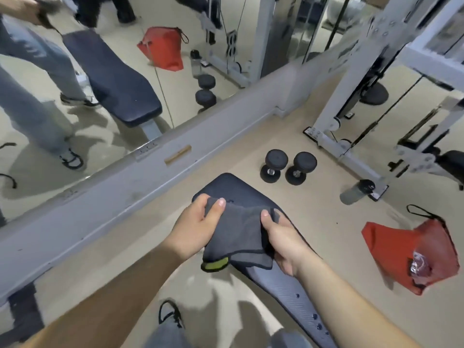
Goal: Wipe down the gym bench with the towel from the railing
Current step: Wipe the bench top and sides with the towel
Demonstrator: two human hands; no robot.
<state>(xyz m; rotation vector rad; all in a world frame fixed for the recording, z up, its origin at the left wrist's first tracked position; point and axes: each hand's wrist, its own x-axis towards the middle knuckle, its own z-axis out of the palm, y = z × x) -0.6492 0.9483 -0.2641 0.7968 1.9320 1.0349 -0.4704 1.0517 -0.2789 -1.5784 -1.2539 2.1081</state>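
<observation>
Both hands grip the grey towel (241,232) — the left hand (194,227) with thumb curled over one bunched end, the right hand (281,241) with thumb pressed on the other. The towel hangs between them, a yellow-green tag at its lower edge, held just above the dark bench (253,192), which runs out toward a wall mirror (100,84). Beyond the bench lie two dumbbells (288,167) side by side — further right a bottle (356,192) on its side and a red bag (406,254) on the floor.
</observation>
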